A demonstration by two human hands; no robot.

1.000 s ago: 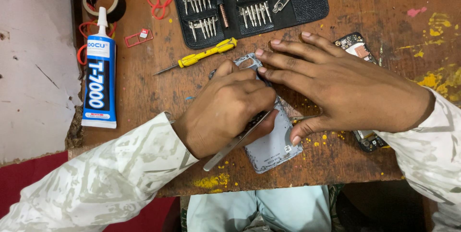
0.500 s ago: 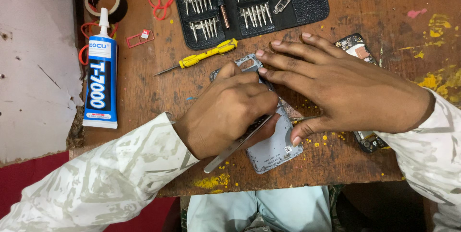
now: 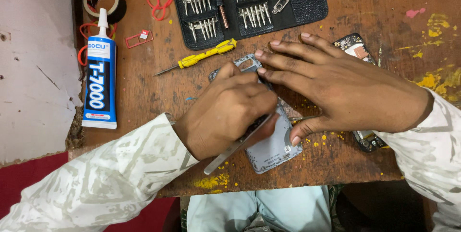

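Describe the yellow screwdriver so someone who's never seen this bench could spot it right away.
Start at the open black bit case at the top of the wooden table. Just below its lower left edge, above the left hand, lies the screwdriver, slanted, its tip pointing down-left. Its bright yellow handle sets it apart from the silver bits in the case.

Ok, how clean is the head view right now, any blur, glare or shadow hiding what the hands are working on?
Head view: sharp and evenly lit, no motion blur on the left hand or right hand; soft shadows only under the hands; mild shine on the metal tweezers and the bit set, no blown-out glare; the hands themselves cover most of the grey phone frame, so the tool tip is hidden.
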